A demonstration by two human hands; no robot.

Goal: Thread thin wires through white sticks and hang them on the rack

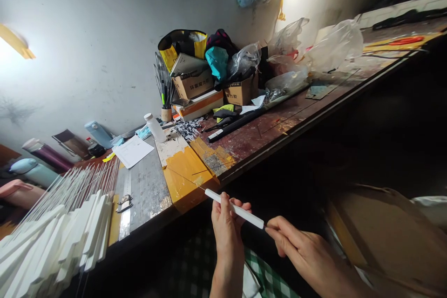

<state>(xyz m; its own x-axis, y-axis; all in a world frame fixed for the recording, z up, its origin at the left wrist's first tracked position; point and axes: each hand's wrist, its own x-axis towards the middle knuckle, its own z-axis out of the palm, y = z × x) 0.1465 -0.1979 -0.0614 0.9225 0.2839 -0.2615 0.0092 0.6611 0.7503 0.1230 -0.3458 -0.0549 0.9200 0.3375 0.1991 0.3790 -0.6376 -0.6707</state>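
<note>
White rod (233,208) gripped by both hands (226,228), just off the workbench (265,135) edge.

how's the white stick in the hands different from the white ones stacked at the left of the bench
The white stick is single and held in the air between the left hand and right hand, in front of the bench edge. The stacked white sticks lie in a fanned pile on the workbench, untouched. Both carry a thin wire running out of one end, and look alike in colour and shape.
</note>
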